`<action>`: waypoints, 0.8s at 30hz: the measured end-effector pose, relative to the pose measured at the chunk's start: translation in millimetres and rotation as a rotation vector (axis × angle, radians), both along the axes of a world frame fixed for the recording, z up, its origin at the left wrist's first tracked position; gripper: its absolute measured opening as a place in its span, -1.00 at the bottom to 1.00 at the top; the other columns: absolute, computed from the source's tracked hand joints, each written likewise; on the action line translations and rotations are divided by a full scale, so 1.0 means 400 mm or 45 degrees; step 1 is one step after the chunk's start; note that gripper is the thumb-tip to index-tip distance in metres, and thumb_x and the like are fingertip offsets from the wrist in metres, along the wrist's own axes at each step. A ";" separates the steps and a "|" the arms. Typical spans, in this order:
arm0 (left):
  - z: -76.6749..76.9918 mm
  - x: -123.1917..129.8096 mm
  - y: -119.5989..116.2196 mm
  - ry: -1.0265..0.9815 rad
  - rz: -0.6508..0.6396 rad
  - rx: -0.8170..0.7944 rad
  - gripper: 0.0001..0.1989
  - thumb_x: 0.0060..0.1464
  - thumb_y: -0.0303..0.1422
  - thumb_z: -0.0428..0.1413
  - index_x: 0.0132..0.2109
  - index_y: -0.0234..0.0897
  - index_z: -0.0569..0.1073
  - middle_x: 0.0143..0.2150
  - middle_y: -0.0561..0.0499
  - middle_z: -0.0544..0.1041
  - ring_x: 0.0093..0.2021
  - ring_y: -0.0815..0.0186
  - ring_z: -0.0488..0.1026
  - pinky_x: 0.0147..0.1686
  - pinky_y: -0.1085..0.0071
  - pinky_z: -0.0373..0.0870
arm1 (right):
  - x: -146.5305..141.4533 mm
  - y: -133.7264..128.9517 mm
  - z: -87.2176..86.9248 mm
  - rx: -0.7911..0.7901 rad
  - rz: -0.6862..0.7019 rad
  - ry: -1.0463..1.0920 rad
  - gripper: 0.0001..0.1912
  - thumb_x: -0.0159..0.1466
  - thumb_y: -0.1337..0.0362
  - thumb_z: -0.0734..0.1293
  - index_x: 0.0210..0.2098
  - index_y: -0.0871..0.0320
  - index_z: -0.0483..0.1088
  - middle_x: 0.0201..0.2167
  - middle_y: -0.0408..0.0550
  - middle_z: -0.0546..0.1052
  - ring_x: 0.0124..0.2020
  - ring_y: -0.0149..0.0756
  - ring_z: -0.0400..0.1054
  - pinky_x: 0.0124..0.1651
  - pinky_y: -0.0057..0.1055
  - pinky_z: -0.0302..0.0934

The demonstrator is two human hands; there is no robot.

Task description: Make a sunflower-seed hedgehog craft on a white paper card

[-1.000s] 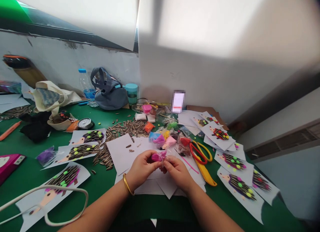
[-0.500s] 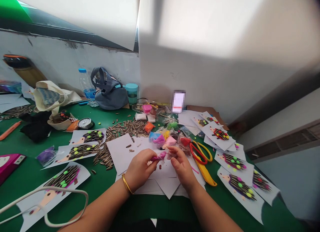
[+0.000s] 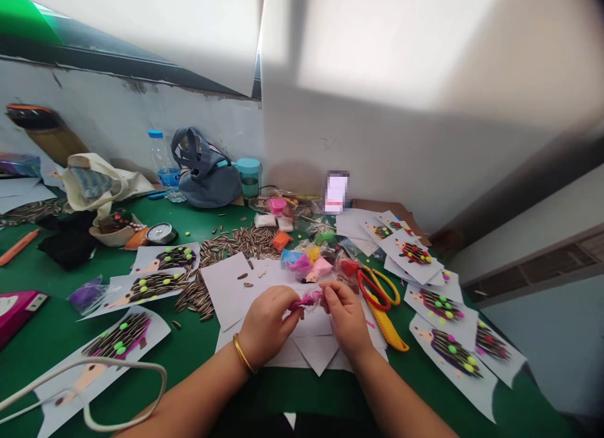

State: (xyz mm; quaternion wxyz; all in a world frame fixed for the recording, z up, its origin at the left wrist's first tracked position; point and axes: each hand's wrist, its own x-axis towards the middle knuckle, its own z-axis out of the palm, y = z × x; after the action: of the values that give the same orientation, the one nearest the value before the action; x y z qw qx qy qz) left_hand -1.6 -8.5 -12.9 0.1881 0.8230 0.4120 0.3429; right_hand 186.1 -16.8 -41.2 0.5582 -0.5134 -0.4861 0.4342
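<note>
Above the white paper sheets [image 3: 226,290], a packet of magenta modelling clay [image 3: 309,298] in a clear plastic wrapper is stretched between my hands. My left hand [image 3: 268,321], with a gold bangle at the wrist, has its fingers closed round the packet's left end. The thumb and fingers of my right hand [image 3: 346,318] pinch the right end of the wrapper. Just beyond lie more clay packets: pink [image 3: 319,269], red [image 3: 349,267] and blue [image 3: 291,258]. To the right of my right hand are the scissors [image 3: 375,288] with red and yellow handles and a yellow utility knife [image 3: 389,328].
Sunflower seeds [image 3: 245,241] are heaped behind the paper. Hedgehog pictures made with seeds stand on both sides, such as one on the left [image 3: 116,343] and one on the right [image 3: 453,356]. A white cable [image 3: 163,375] loops over the left front. A phone [image 3: 336,192] leans against the wall.
My right hand has moved slightly left and its fingers have closed on the wrapper's end. My left hand keeps its hold on the clay packet.
</note>
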 end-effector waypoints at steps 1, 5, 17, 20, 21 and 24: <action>0.000 0.001 -0.002 -0.033 0.038 -0.028 -0.94 0.15 -0.43 0.11 -0.19 -0.24 0.41 -0.28 -0.03 0.51 -0.26 0.23 0.43 -0.23 0.34 0.33 | -0.003 -0.001 0.001 0.006 0.017 0.004 -0.75 0.31 0.08 0.30 -0.18 0.12 0.44 -0.41 -0.13 0.44 -0.42 -0.37 0.29 -0.34 -0.43 0.23; 0.001 0.005 -0.006 -0.057 0.080 -0.104 -0.82 0.13 -0.32 0.17 -0.11 -0.22 0.43 -0.26 -0.02 0.54 -0.26 0.23 0.45 -0.24 0.34 0.34 | -0.021 -0.008 0.011 0.030 0.118 0.016 -0.77 0.29 0.08 0.33 -0.22 0.13 0.41 -0.40 -0.14 0.43 -0.45 -0.40 0.30 -0.38 -0.44 0.24; 0.003 -0.012 0.003 -0.082 0.012 -0.020 -0.79 0.25 -0.28 0.07 -0.10 -0.12 0.59 -0.37 -0.04 0.60 -0.31 0.23 0.49 -0.23 0.32 0.34 | 0.003 -0.004 0.024 -0.042 -0.036 -0.201 -0.68 0.29 -0.01 0.30 -0.38 0.13 0.34 -0.51 -0.15 0.41 -0.49 -0.35 0.30 -0.43 -0.43 0.23; 0.011 -0.011 0.002 -0.388 0.045 -0.270 -0.80 0.24 -0.24 0.09 -0.13 -0.15 0.59 -0.31 -0.03 0.61 -0.28 0.25 0.52 -0.22 0.34 0.39 | 0.015 0.003 0.019 -0.019 -0.096 -0.226 -0.66 0.31 -0.01 0.27 -0.39 0.13 0.32 -0.54 -0.19 0.35 -0.54 -0.40 0.22 -0.50 -0.47 0.13; 0.011 -0.011 0.002 -0.509 0.064 -0.374 -0.79 0.23 -0.22 0.09 -0.14 -0.18 0.58 -0.28 -0.05 0.62 -0.27 0.25 0.53 -0.23 0.34 0.41 | 0.016 0.005 0.016 -0.025 -0.102 -0.195 -0.66 0.32 -0.02 0.26 -0.38 0.13 0.32 -0.54 -0.21 0.33 -0.56 -0.42 0.19 -0.53 -0.48 0.10; 0.011 -0.009 0.006 -0.820 0.112 -0.678 -0.73 0.21 -0.14 0.10 -0.14 -0.25 0.49 -0.18 -0.10 0.61 -0.18 0.19 0.58 -0.28 0.35 0.46 | 0.016 0.015 0.004 -0.091 -0.055 -0.012 -0.70 0.29 0.00 0.30 -0.24 0.12 0.34 -0.48 -0.23 0.34 -0.61 -0.49 0.15 -0.58 -0.52 0.06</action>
State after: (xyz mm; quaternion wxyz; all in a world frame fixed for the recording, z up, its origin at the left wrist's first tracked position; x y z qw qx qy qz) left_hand -5.3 -6.1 -8.5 0.4987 0.5780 0.4410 0.4720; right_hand 192.5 -10.9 -39.4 0.5465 -0.5455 -0.4616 0.4367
